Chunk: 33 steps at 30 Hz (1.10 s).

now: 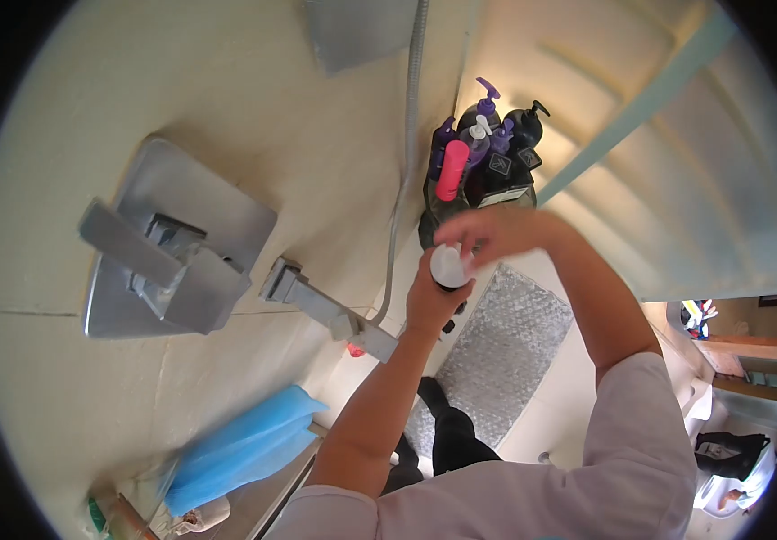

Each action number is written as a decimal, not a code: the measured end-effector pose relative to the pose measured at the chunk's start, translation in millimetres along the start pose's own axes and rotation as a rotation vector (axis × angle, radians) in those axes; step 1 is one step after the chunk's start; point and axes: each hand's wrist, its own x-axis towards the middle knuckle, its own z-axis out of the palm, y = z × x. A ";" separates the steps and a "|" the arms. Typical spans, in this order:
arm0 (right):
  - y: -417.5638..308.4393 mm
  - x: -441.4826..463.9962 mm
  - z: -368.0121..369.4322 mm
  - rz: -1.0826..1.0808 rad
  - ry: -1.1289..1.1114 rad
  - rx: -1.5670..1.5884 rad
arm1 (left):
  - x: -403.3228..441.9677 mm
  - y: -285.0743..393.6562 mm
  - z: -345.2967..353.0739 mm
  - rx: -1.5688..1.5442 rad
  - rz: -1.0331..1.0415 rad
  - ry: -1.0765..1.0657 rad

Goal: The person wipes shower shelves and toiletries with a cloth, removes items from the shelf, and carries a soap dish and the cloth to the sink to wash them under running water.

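Near the middle of the view, my left hand is wrapped round a dark container with a white round top. My right hand reaches over from the right, its fingers bent at the edge of the white top; it is slightly blurred. Just beyond both hands stands a cluster of pump bottles, among them a black one and one with a purple pump. A pink bottle is at the front of that cluster.
A metal shower valve and a wall bracket project at the left, with a hose hanging beside. Below are a grey mat and a blue cloth. A frosted panel is at the right.
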 end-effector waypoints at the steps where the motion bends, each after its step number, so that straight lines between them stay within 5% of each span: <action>1: 19.0 8.5 -14.7 -0.016 0.079 0.054 | 3.8 -3.4 2.5 -0.026 0.011 0.040; 5: 89.5 62.3 -44.1 0.141 0.815 -0.430 | 28.2 -19.4 13.0 -0.115 0.100 0.167; 16: 111.1 77.8 -8.1 0.194 0.788 -0.417 | 103.7 -29.4 35.5 -0.142 0.078 0.395; 33: 119.2 -1.8 34.8 0.132 0.934 -0.301 | 180.0 -45.9 85.4 -0.062 0.170 0.284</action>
